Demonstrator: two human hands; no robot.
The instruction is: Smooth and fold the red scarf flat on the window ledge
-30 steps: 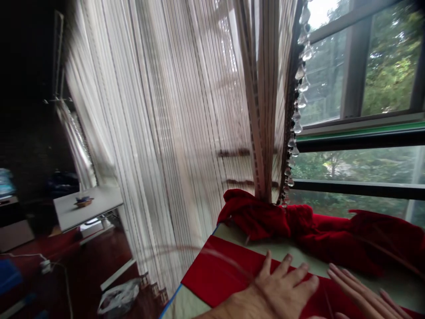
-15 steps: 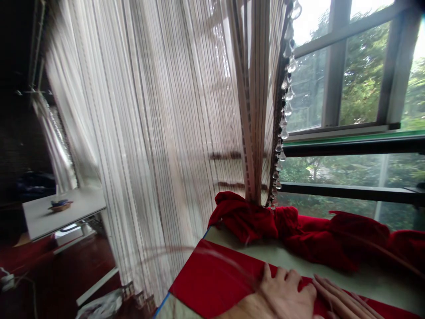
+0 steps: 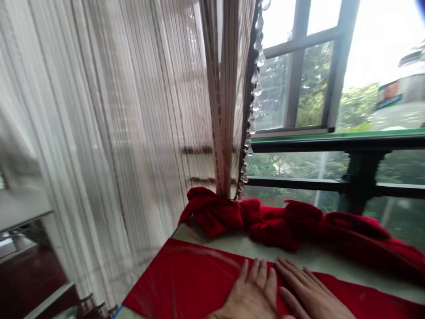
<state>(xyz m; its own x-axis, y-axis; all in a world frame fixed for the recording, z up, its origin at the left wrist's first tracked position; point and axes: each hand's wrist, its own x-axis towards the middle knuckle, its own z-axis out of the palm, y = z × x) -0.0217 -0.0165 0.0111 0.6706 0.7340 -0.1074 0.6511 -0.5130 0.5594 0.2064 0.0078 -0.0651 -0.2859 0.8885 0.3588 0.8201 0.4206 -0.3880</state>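
A flat red cloth lies spread on a pale table at the bottom of the view. My left hand lies flat on it, fingers stretched out and close together. My right hand rests flat beside it on the same cloth, fingers extended, touching or nearly touching the left. Both hands hold nothing. A bunched red velvet cloth lies along the table's far edge.
A white striped sheer curtain with a beaded edge hangs at the table's far left corner. Behind stands a window with dark rails and trees outside. A grey table edge shows at far left.
The view has swung right, so the side table and dark room slid out on the left. My hands have drawn closer together on the red cloth, fingers less spread.
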